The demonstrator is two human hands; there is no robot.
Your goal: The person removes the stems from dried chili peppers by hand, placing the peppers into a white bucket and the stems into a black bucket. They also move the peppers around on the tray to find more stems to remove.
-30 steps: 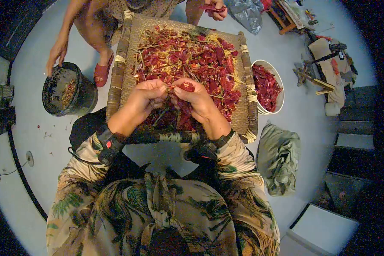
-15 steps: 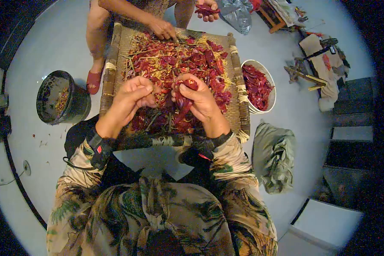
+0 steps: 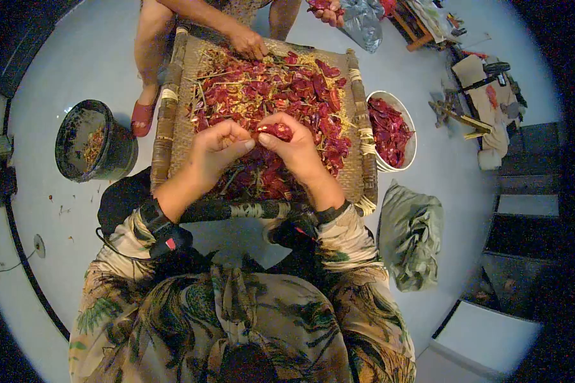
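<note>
A dried red chili pepper (image 3: pixel 276 131) is held in my right hand (image 3: pixel 299 152), its broken end pale and turned toward my left hand. My left hand (image 3: pixel 217 152) is closed in a pinch against that same end, the fingertips of both hands meeting. Beneath them is a woven tray (image 3: pixel 188 96) framed with dark poles, carrying a spread of dried chili pieces (image 3: pixel 303 96), stems and yellow seeds. Across the tray, another person's hand (image 3: pixel 248 43) reaches into the far side of the pile, while that person's other hand (image 3: pixel 329 14) holds red chilies.
On the right stands a white bucket (image 3: pixel 414 143) of dried chilies, with a grey-green sack (image 3: pixel 412 236) nearer me. A black bucket (image 3: pixel 124 150) with seeds and scraps stands left. A clear plastic bag (image 3: pixel 364 30) lies at the back. Tools and cloth (image 3: pixel 482 96) lie far right.
My left hand has come right to meet the chili, and my right hand has tilted it more level. The other person's chili-holding hand has shifted up and right in view.
</note>
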